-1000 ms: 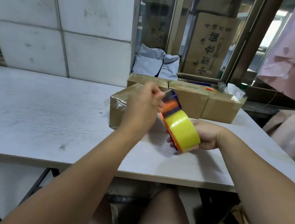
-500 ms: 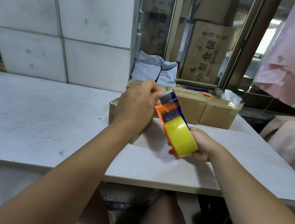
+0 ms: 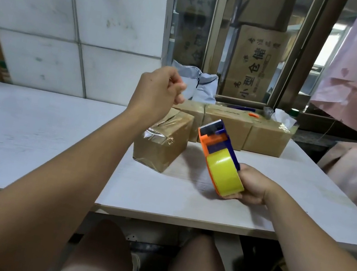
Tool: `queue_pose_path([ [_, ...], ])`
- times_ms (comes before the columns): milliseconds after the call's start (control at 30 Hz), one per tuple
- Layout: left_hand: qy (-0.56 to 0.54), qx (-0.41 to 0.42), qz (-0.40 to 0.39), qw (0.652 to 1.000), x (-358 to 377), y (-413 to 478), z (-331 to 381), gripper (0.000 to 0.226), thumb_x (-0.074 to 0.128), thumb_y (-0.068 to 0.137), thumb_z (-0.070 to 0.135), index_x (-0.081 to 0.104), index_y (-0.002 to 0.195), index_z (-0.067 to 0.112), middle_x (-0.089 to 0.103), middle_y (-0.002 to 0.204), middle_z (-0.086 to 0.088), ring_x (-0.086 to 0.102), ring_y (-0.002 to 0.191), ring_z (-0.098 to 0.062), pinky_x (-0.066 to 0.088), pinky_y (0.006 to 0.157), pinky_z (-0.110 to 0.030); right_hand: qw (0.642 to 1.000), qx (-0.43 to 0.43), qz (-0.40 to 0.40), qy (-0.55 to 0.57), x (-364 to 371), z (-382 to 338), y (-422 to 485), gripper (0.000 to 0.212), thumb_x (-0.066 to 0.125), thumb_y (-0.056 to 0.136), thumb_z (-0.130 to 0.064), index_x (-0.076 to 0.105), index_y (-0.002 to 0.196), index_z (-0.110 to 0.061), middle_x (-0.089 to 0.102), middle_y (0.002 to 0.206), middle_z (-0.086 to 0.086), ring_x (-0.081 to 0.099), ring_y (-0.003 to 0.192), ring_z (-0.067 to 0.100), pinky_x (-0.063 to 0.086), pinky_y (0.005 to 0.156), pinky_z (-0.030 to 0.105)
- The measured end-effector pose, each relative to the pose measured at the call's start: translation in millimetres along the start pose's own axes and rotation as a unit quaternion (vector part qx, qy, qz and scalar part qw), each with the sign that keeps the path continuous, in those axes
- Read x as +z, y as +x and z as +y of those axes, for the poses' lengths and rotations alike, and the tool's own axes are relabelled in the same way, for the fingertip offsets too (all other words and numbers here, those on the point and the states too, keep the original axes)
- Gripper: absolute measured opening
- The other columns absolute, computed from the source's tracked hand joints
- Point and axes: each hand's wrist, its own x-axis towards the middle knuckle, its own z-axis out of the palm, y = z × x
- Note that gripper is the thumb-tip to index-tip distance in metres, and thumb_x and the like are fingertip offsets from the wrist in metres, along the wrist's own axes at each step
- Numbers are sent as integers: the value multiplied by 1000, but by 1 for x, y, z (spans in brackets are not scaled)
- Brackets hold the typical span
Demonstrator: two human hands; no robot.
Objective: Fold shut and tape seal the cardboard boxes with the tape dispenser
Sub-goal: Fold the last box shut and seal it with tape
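R hand (image 3: 253, 185) grips the tape dispenser (image 3: 219, 158) at the roll end, fingers wrapped round the yellow roll, at approx 4 o'clock from the frame centre, held above the white table (image 3: 31, 134). Dispenser tilts w/ its serrated blade end up toward 11 o'clock. Vs 0.5 s ago it sits lower and further right, and the L hand is no longer at its blade.

L hand (image 3: 158, 93) has lifted off to approx 12 o'clock, raised above the table and apart from everything; fingers curled in, thumb and fingertips pinched together. Can't tell if a clear tape end is between them.

Nearest cardboard box (image 3: 162, 142) sits on the table between the two hands, flaps shut, clear tape crinkled over its top seam and near edge. Earlier the L hand covered it; now it's in plain view, at 10 o'clock from the dispenser, not touching it.

Row of three more boxes (image 3: 264, 138) along the table's far edge at 1 o'clock, side by side, touching. A small orange item lies on top of the middle one.
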Motion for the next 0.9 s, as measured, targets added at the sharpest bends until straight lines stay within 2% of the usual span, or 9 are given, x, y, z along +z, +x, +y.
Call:
queue_pose_path([
  [133, -4, 14, 23, 1000, 6, -7, -4, 13, 53, 96, 13, 58, 83, 13, 66, 69, -1, 57, 54, 5, 45, 56, -9, 999, 26, -2, 27, -11, -2, 0, 37, 43, 96, -7, 49, 131, 2, 63, 89, 15, 67, 66, 22, 56, 53, 32],
  [233, -34, -14, 39, 999, 6, -3, -14, 12, 54, 94, 13, 60, 84, 10, 65, 66, -1, 56, 51, 5, 54, 70, -23, 999, 35, -22, -14, -8, -1, 0, 36, 42, 96, -4, 50, 131, 2, 65, 86, 13, 67, 66, 20, 56, 51, 30],
  [333, -28, -15, 47, 998, 3, 1, -19, 11, 56, 94, 14, 60, 85, 10, 64, 66, 0, 57, 51, 5, 52, 61, -15, 995, 16, -57, -81, 3, -7, -4, 30, 43, 93, 8, 54, 121, 5, 65, 84, 13, 66, 61, 16, 52, 50, 25],
  [467, -71, -28, -7, 997, -5, 12, -19, 10, 56, 94, 10, 60, 85, 8, 66, 66, -1, 59, 52, -1, 52, 60, -16, 980, -3, -95, -175, 8, -18, -4, 30, 46, 90, 14, 53, 119, 11, 61, 99, 21, 65, 77, 20, 54, 66, 29],
  [633, -142, -17, -130, 981, -15, 12, -19, 12, 56, 93, 4, 59, 83, 0, 65, 55, 4, 61, 53, -8, 53, 62, -22, 964, 20, -132, -230, 13, -29, -7, 33, 41, 93, 14, 48, 124, 12, 56, 101, 23, 63, 75, 22, 51, 67, 33],
  [800, -164, -4, -134, 977, -34, 9, -7, 13, 59, 91, 4, 60, 78, 7, 68, 57, 3, 63, 55, -9, 54, 62, -21, 975, 22, -110, -192, 13, -20, -5, 33, 41, 93, 13, 48, 125, 12, 57, 104, 24, 67, 70, 18, 55, 62, 29],
  [900, -146, 21, -129, 981, -42, 5, 5, 12, 60, 90, 6, 61, 78, 8, 68, 57, 4, 65, 56, -9, 53, 61, -22, 986, 30, -87, -140, 12, -15, -2, 31, 41, 95, 8, 51, 124, 6, 59, 103, 24, 67, 71, 22, 55, 66, 33],
])
